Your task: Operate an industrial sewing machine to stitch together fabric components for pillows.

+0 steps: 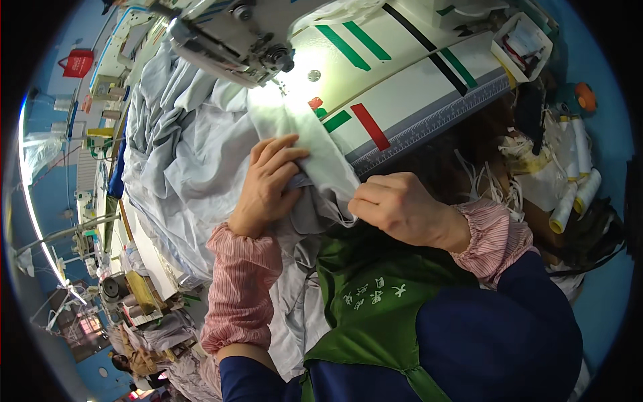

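A large piece of pale grey-white fabric (194, 141) lies bunched over the sewing machine bed and hangs toward my lap. Its far end runs under the brightly lit head of the sewing machine (251, 53). My left hand (269, 177) rests on the fabric with fingers stretched out, pressing it down just in front of the needle area. At the near right edge of the cloth, my right hand (402, 209) pinches the fabric's edge between thumb and fingers. The needle itself is lost in the lamp's glare.
Along the table's front edge runs a ruler (435, 124), beside red, green and black tape strips. A white box of small tools (522, 47) stands at the far right. Several thread spools (576, 181) lie at right. Another person (137, 355) is at lower left.
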`<control>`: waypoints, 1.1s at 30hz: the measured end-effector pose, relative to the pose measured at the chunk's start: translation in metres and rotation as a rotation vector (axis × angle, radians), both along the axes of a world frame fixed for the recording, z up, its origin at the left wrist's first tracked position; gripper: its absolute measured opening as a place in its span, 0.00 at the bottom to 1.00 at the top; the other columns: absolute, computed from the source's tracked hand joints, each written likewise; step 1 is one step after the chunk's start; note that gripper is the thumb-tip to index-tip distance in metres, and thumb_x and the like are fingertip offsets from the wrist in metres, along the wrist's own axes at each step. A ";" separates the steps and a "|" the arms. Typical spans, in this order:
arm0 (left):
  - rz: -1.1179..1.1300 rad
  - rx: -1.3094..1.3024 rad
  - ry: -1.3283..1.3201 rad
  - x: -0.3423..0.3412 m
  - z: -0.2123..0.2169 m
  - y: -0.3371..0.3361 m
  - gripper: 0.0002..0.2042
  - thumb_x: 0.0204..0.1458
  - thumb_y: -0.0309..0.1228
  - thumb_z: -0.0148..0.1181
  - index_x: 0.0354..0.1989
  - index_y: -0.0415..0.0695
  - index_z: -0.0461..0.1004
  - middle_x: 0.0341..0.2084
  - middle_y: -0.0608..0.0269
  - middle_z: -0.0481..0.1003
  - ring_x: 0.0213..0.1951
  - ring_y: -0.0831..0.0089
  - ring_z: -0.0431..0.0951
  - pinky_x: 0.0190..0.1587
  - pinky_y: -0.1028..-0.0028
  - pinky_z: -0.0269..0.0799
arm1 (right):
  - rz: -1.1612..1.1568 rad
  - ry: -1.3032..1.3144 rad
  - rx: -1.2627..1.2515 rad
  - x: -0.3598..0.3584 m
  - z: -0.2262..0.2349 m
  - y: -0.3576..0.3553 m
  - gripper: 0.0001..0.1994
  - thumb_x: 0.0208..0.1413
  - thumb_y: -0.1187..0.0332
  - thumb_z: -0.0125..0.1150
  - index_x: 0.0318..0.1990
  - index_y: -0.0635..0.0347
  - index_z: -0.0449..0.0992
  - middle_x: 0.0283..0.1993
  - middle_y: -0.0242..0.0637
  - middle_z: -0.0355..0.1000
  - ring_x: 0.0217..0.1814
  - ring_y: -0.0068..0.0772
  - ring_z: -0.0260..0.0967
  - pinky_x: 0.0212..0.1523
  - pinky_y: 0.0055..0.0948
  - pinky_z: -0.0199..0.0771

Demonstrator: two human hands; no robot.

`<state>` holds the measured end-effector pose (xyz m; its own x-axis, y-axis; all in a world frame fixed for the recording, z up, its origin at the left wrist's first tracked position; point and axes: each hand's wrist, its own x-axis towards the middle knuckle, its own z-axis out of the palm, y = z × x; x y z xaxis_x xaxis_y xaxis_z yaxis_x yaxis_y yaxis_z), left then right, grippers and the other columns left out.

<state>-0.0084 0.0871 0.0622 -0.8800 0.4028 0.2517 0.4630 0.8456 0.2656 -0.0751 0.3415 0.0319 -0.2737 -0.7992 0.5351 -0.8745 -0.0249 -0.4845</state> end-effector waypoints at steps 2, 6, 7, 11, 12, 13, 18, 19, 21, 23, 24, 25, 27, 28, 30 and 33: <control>-0.009 0.093 0.008 0.003 -0.011 -0.008 0.13 0.28 0.21 0.60 0.27 0.37 0.68 0.44 0.53 0.75 0.54 0.53 0.73 0.54 0.55 0.65 | 0.018 -0.010 -0.026 0.001 0.003 -0.004 0.05 0.41 0.72 0.59 0.27 0.58 0.72 0.26 0.32 0.67 0.27 0.31 0.69 0.25 0.28 0.71; -0.010 0.094 -0.007 0.000 -0.014 -0.002 0.12 0.29 0.20 0.60 0.27 0.37 0.67 0.43 0.52 0.75 0.52 0.52 0.74 0.52 0.56 0.66 | 0.081 0.056 -0.108 0.007 0.021 -0.020 0.04 0.40 0.70 0.56 0.22 0.56 0.68 0.25 0.31 0.65 0.27 0.28 0.67 0.23 0.26 0.70; -0.010 0.100 0.021 -0.002 -0.015 -0.001 0.12 0.31 0.21 0.60 0.28 0.36 0.68 0.43 0.51 0.75 0.51 0.52 0.75 0.51 0.57 0.66 | 0.096 0.083 -0.145 0.009 0.028 -0.026 0.05 0.39 0.69 0.56 0.20 0.55 0.67 0.24 0.30 0.64 0.26 0.27 0.66 0.23 0.26 0.69; 0.053 0.097 0.032 -0.002 -0.023 -0.001 0.11 0.37 0.22 0.60 0.33 0.34 0.72 0.43 0.50 0.75 0.50 0.51 0.75 0.50 0.58 0.67 | 0.043 0.125 -0.276 0.010 0.046 -0.047 0.07 0.35 0.68 0.57 0.14 0.56 0.67 0.22 0.32 0.62 0.27 0.27 0.65 0.21 0.25 0.67; 0.030 0.079 0.029 -0.003 -0.022 -0.004 0.13 0.40 0.23 0.60 0.36 0.32 0.73 0.44 0.50 0.76 0.50 0.52 0.76 0.50 0.58 0.67 | 0.032 0.110 -0.294 0.010 0.047 -0.049 0.07 0.35 0.68 0.57 0.14 0.57 0.67 0.22 0.31 0.62 0.27 0.26 0.65 0.21 0.24 0.66; 0.023 0.079 0.019 -0.002 -0.023 -0.004 0.13 0.40 0.23 0.60 0.36 0.32 0.73 0.44 0.50 0.76 0.50 0.52 0.76 0.50 0.58 0.67 | 0.023 0.099 -0.309 0.010 0.047 -0.050 0.07 0.35 0.68 0.57 0.13 0.57 0.68 0.22 0.31 0.62 0.26 0.26 0.64 0.20 0.24 0.66; 0.029 0.049 0.016 0.000 -0.016 -0.006 0.11 0.33 0.23 0.60 0.28 0.36 0.69 0.47 0.49 0.75 0.53 0.52 0.74 0.52 0.56 0.65 | 0.096 -0.083 -0.241 -0.003 0.017 -0.020 0.05 0.41 0.68 0.58 0.21 0.58 0.70 0.24 0.31 0.64 0.24 0.28 0.66 0.23 0.26 0.70; 0.011 0.055 -0.006 -0.001 -0.015 -0.007 0.11 0.31 0.23 0.59 0.26 0.37 0.68 0.48 0.49 0.75 0.53 0.52 0.74 0.53 0.56 0.65 | 0.070 -0.110 -0.178 -0.010 0.009 -0.007 0.05 0.42 0.68 0.58 0.23 0.59 0.71 0.25 0.31 0.66 0.25 0.29 0.67 0.24 0.27 0.70; 0.006 0.079 -0.004 -0.004 -0.014 -0.010 0.13 0.28 0.25 0.60 0.27 0.38 0.68 0.50 0.48 0.74 0.54 0.52 0.74 0.52 0.57 0.65 | 0.037 -0.156 -0.134 -0.017 -0.019 0.005 0.04 0.41 0.71 0.61 0.26 0.59 0.74 0.27 0.31 0.69 0.26 0.30 0.69 0.24 0.27 0.70; -0.043 0.051 -0.041 -0.009 -0.013 -0.009 0.14 0.28 0.25 0.60 0.27 0.39 0.68 0.52 0.50 0.73 0.55 0.53 0.73 0.52 0.57 0.65 | 0.039 -0.165 -0.104 -0.018 -0.032 0.009 0.05 0.40 0.73 0.62 0.27 0.59 0.75 0.28 0.31 0.70 0.26 0.30 0.69 0.24 0.27 0.70; -0.077 0.049 -0.063 -0.013 -0.010 -0.008 0.14 0.28 0.26 0.61 0.27 0.40 0.67 0.53 0.52 0.73 0.56 0.54 0.72 0.51 0.58 0.65 | 0.012 -0.186 -0.083 -0.019 -0.035 0.007 0.07 0.38 0.76 0.62 0.29 0.59 0.76 0.29 0.31 0.72 0.26 0.31 0.69 0.24 0.28 0.70; -0.062 0.057 -0.048 -0.015 -0.010 -0.011 0.14 0.28 0.26 0.61 0.27 0.40 0.67 0.53 0.52 0.73 0.56 0.54 0.72 0.51 0.58 0.65 | 0.028 -0.173 -0.074 -0.019 -0.036 0.003 0.07 0.38 0.76 0.62 0.29 0.59 0.76 0.29 0.31 0.72 0.26 0.31 0.69 0.24 0.28 0.70; -0.087 0.054 -0.076 -0.018 -0.011 -0.016 0.11 0.32 0.24 0.58 0.26 0.39 0.65 0.52 0.48 0.73 0.54 0.50 0.72 0.51 0.57 0.64 | 0.003 -0.164 -0.061 -0.021 -0.035 -0.003 0.08 0.36 0.77 0.64 0.28 0.59 0.76 0.28 0.31 0.72 0.25 0.30 0.69 0.23 0.27 0.70; -0.075 0.067 -0.079 -0.019 -0.012 -0.020 0.10 0.32 0.23 0.57 0.26 0.39 0.65 0.52 0.50 0.74 0.55 0.51 0.71 0.52 0.57 0.63 | 0.017 -0.152 -0.050 -0.022 -0.033 -0.006 0.08 0.36 0.77 0.64 0.28 0.59 0.76 0.28 0.31 0.72 0.25 0.30 0.69 0.23 0.27 0.70; -0.068 0.046 -0.040 -0.025 -0.013 -0.032 0.11 0.32 0.23 0.59 0.27 0.40 0.66 0.52 0.52 0.74 0.55 0.53 0.71 0.51 0.59 0.63 | -0.014 -0.108 -0.055 -0.026 -0.027 -0.016 0.08 0.35 0.77 0.65 0.27 0.59 0.76 0.28 0.30 0.73 0.25 0.30 0.69 0.23 0.27 0.70; -0.060 0.023 -0.016 -0.035 -0.012 -0.048 0.10 0.36 0.22 0.60 0.28 0.40 0.67 0.52 0.55 0.74 0.56 0.55 0.71 0.52 0.59 0.65 | -0.013 -0.108 -0.032 -0.033 -0.016 -0.028 0.07 0.36 0.76 0.66 0.27 0.59 0.76 0.28 0.30 0.73 0.25 0.30 0.70 0.24 0.27 0.70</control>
<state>-0.0434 0.0395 0.0507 -0.8583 0.4493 0.2480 0.5084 0.8101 0.2920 -0.1080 0.3139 0.0157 -0.3418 -0.7780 0.5272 -0.8174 -0.0307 -0.5753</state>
